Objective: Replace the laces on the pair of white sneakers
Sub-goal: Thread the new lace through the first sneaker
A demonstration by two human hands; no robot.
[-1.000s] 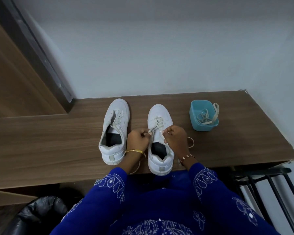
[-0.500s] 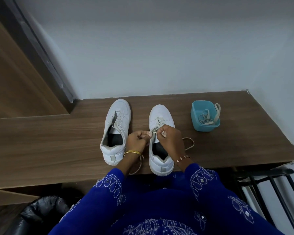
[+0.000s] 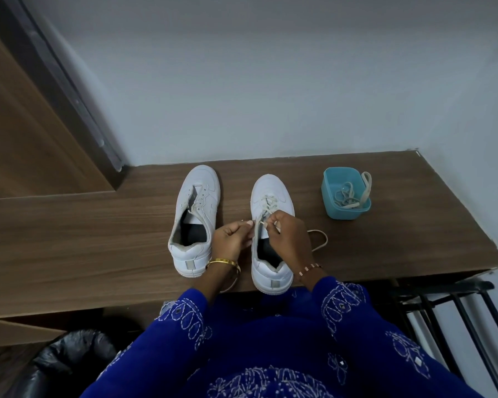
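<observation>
We count two white sneakers on the wooden shelf [image 3: 385, 254]: the left sneaker [image 3: 194, 222] unlaced, the right sneaker [image 3: 270, 202] partly laced. One blue tub [image 3: 342, 214] to the right holds loose laces [image 3: 348, 193]. Our wrists cover the right sneaker's opening. Our left hand [image 3: 232, 239] and right hand [image 3: 288, 237] both curl, each pinching the cream lace [image 3: 266, 206] at the eyelets.

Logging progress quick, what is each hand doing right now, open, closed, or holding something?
Left hand: closed, pinching the lace beside the right sneaker.
Right hand: closed, pinching the same lace over that sneaker.
</observation>
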